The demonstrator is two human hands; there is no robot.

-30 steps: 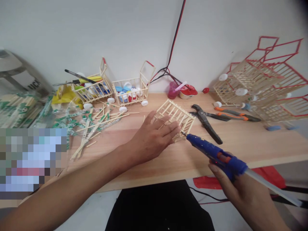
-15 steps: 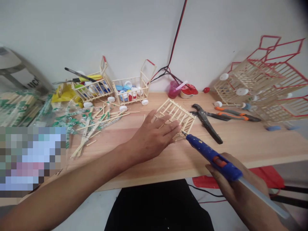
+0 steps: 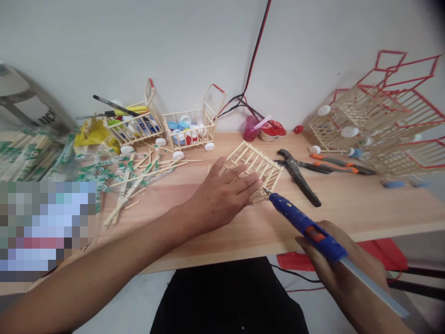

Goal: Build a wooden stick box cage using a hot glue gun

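A small basket frame of thin wooden sticks (image 3: 259, 160) stands tilted on the table, partly covered by my left hand (image 3: 224, 195). The fingers of that hand lie over its near side and hold it. My right hand (image 3: 347, 264) is wrapped round a blue hot glue gun (image 3: 295, 218), with a long pale glue stick (image 3: 375, 287) coming out of its back. The gun's metal nozzle points at the near right corner of the frame, close to my left fingertips. Whether the nozzle touches the wood I cannot tell.
Two stick carts (image 3: 189, 127) holding bottle caps stand by the wall. Loose chopsticks and wrappers (image 3: 135, 185) lie at left. Black pliers (image 3: 299, 178) and orange-handled pliers (image 3: 337, 164) lie right of the frame. Several red-trimmed carts (image 3: 392, 111) are stacked far right. Red paint fills a small cup (image 3: 273, 134).
Almost nothing differs. Both hands keep their hold on the frame and the glue gun, and the view has shifted very slightly.
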